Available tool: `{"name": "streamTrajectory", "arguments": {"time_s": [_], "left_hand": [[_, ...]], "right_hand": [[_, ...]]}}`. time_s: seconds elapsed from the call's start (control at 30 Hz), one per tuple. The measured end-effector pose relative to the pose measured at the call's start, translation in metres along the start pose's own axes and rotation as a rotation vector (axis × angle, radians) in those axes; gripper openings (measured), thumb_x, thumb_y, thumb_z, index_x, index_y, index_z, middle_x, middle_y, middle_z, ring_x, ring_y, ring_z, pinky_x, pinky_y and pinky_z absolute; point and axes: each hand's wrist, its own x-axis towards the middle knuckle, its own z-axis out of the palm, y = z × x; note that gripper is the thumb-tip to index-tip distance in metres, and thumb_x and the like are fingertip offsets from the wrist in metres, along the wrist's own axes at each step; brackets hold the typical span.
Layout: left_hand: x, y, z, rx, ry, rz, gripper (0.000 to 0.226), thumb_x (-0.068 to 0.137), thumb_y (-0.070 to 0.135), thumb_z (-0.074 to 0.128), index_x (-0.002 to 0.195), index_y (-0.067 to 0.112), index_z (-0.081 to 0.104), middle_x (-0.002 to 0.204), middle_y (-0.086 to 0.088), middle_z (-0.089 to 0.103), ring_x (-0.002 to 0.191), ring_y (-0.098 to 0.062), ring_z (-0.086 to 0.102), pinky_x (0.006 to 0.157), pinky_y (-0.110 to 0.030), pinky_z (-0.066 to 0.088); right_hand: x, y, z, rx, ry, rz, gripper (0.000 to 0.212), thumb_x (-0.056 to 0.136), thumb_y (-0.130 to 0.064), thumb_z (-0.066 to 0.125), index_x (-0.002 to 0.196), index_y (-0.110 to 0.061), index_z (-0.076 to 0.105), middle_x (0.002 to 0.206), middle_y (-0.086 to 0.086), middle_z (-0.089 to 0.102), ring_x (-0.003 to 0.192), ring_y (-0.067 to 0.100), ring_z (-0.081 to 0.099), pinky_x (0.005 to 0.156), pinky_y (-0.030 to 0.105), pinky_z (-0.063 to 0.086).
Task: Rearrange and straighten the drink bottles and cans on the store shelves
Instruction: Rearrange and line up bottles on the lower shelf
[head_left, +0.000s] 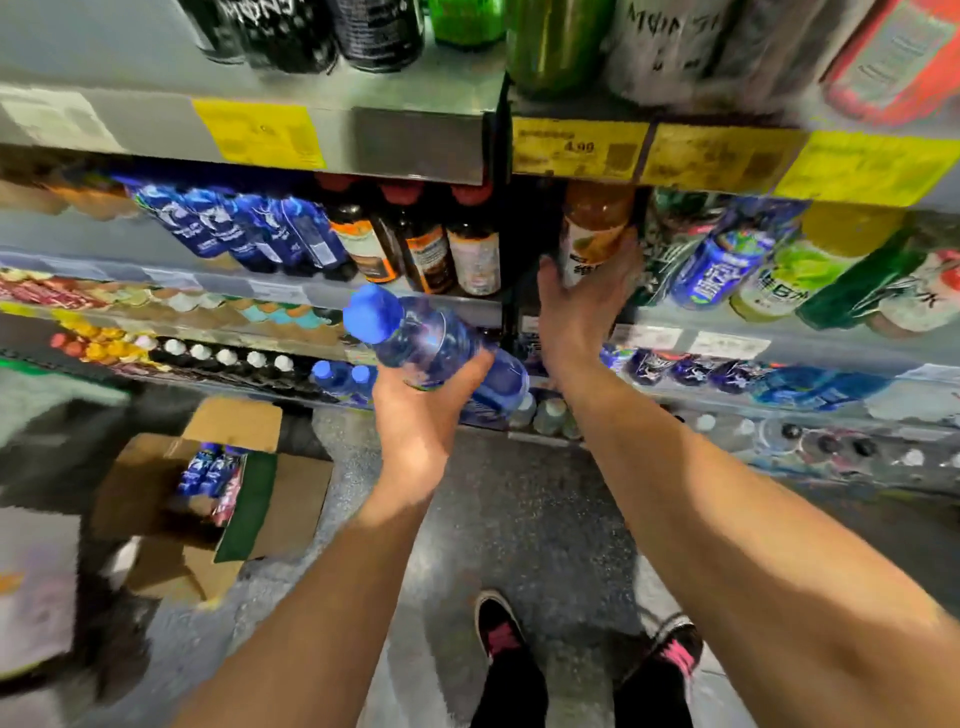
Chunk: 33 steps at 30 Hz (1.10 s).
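Note:
My left hand (415, 415) grips a clear blue bottle (415, 338) with a blue cap, tilted with the cap up and to the left, in front of the shelves. My right hand (579, 306) reaches into the middle shelf and holds the lower part of an orange drink bottle (592, 228) with a white label; thumb on its left, fingers round its right side. Left of it stand dark bottles with red caps (441, 244) and dark blue bottles (244, 228). To its right are green, blue and yellow bottles (727, 260).
Cans and bottles (332, 31) line the top shelf above yellow price tags (579, 148). Lower shelves hold several rows of bottles (223, 358). An open cardboard box (171, 499) with blue bottles lies on the floor at the left. My shoes (498, 629) stand on the grey floor.

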Motion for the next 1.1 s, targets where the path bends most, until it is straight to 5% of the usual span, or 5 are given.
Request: {"name": "streamTrajectory", "arguments": {"time_s": [0.3, 0.53, 0.77, 0.93, 1.1], "left_hand": [[-0.007, -0.009, -0.008, -0.074, -0.011, -0.083, 0.039, 0.071, 0.011, 0.09, 0.105, 0.008, 0.07, 0.093, 0.007, 0.076, 0.085, 0.0, 0.071, 0.074, -0.008, 0.05], [0.002, -0.004, 0.02, -0.11, 0.03, -0.107, 0.056, 0.069, 0.025, 0.091, 0.116, 0.009, 0.067, 0.105, 0.001, 0.076, 0.1, -0.013, 0.072, 0.099, -0.041, 0.055], [0.013, 0.002, 0.086, -0.208, 0.049, -0.02, 0.061, 0.069, 0.013, 0.091, 0.117, 0.025, 0.056, 0.116, -0.002, 0.071, 0.106, -0.011, 0.068, 0.095, -0.025, 0.051], [0.022, 0.019, 0.135, -0.164, 0.108, 0.111, 0.06, 0.07, 0.001, 0.088, 0.121, -0.003, 0.058, 0.114, -0.009, 0.069, 0.089, 0.006, 0.065, 0.083, -0.007, 0.048], [0.037, 0.019, 0.158, -0.023, 0.095, 0.168, 0.064, 0.065, 0.009, 0.091, 0.119, 0.009, 0.055, 0.109, -0.008, 0.069, 0.095, -0.005, 0.068, 0.088, -0.026, 0.055]], "right_hand": [[0.019, -0.01, 0.019, 0.011, 0.166, 0.092, 0.083, 0.066, -0.036, 0.082, 0.135, -0.006, 0.046, 0.119, 0.009, 0.064, 0.11, 0.029, 0.06, 0.091, 0.036, 0.049], [-0.005, 0.001, -0.017, 0.174, 0.146, 0.088, 0.094, 0.061, -0.045, 0.083, 0.138, -0.007, 0.045, 0.12, 0.009, 0.067, 0.108, 0.022, 0.065, 0.091, 0.033, 0.052], [-0.031, 0.016, -0.09, 0.402, 0.125, 0.11, 0.084, 0.067, -0.021, 0.093, 0.133, -0.002, 0.045, 0.116, 0.006, 0.068, 0.108, 0.014, 0.066, 0.095, 0.027, 0.051], [-0.042, 0.028, -0.141, 0.438, 0.041, 0.264, 0.066, 0.067, -0.028, 0.092, 0.121, -0.007, 0.061, 0.107, -0.002, 0.072, 0.1, 0.0, 0.065, 0.089, 0.009, 0.045], [-0.033, 0.044, -0.182, 0.354, -0.003, 0.237, 0.049, 0.068, -0.017, 0.091, 0.104, -0.024, 0.059, 0.093, -0.02, 0.064, 0.086, -0.02, 0.059, 0.081, -0.002, 0.038]]}}
